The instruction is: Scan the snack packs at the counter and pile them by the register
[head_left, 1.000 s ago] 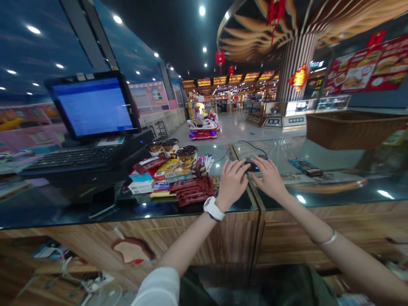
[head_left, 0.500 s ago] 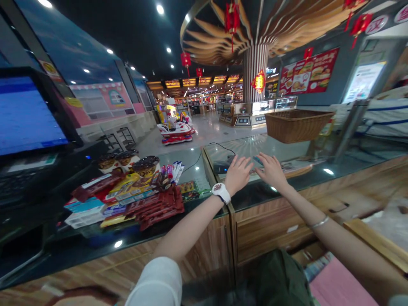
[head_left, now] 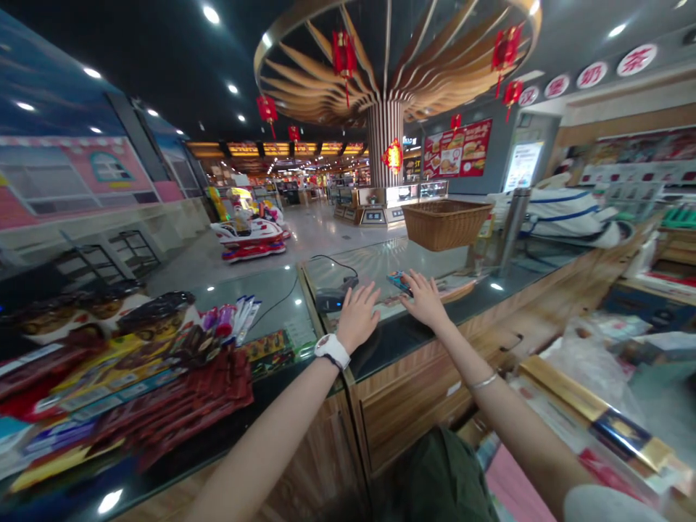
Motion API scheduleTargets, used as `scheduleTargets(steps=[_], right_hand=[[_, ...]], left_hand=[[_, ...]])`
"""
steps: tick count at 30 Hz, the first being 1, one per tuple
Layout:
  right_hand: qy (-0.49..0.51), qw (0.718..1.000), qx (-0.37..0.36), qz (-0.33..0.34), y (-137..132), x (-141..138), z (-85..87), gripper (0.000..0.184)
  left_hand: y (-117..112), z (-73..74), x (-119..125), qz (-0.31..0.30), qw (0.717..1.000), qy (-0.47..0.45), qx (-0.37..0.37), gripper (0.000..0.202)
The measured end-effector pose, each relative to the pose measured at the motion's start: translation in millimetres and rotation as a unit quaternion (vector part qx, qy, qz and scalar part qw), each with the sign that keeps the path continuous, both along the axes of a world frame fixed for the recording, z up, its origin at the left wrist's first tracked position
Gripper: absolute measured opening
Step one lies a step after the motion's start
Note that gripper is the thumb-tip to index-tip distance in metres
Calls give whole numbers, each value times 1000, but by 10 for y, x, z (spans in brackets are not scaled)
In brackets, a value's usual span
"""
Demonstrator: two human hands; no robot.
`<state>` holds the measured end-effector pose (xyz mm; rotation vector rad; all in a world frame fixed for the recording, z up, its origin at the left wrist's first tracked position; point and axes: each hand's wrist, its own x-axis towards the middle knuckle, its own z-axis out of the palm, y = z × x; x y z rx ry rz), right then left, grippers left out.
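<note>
1. Two bare hands, both open with fingers spread, grip nothing; the left hand (head_left: 359,317) wears a white wristwatch (head_left: 332,351), the right hand (head_left: 425,299) a thin silver bangle (head_left: 483,381) on its forearm.
2. Nearest the left hand lies a dark grey corded device (head_left: 333,297), perhaps a scanner, its thin black cable (head_left: 283,297) trailing off; the right fingertips (head_left: 412,283) come just beside a small blue-and-orange packet (head_left: 399,281), its label too small to read.
3. Both lie on a wood-fronted glass counter (head_left: 396,406); red-wrapped snack bars (head_left: 185,395) and dark-lidded dessert cups (head_left: 155,308) are heaped to the left, probably at the edge to catch customers' eyes; no brand is legible.
4. Beyond sits a woven wicker basket (head_left: 446,225); red-ringed round signs (head_left: 587,75) read 汉堡奶茶, "burger, milk tea"; a red burger poster (head_left: 457,148) hangs nearby.
</note>
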<state>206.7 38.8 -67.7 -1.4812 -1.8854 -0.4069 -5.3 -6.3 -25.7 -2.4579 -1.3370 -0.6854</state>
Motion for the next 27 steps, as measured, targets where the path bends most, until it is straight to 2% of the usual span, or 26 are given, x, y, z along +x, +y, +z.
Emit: scheduleTargets(steps=[9, 11, 15, 17, 18, 20, 22, 25, 27], right_hand=[[-16, 996, -84, 3, 28, -7, -85, 50], [-6, 997, -79, 13, -2, 5, -44, 44], [14, 997, -50, 62, -83, 53, 89, 19], [24, 995, -36, 85, -107, 66, 133, 14], [30, 995, -29, 87, -112, 66, 141, 16], [34, 997, -27, 69, -111, 53, 131, 32], [19, 997, -53, 46, -102, 37, 100, 43], [-6, 993, -107, 47, -85, 32, 56, 42], [-3, 991, -118, 61, -81, 47, 50, 40]], left_hand=[[17, -21, -12, -4, 1000, 11, -21, 51], [10, -15, -9, -5, 1000, 12, -20, 51], [3, -3, -3, -6, 1000, 12, -25, 52], [1, 0, -1, -6, 1000, 13, -27, 53], [-1, 2, 0, -6, 999, 15, -28, 53], [-9, 8, 2, -5, 999, 19, -31, 53], [-20, 16, 5, -4, 999, 21, -35, 52], [-37, 31, 13, 1, 999, 26, -43, 53], [-47, 44, 19, 7, 998, 36, -52, 54]])
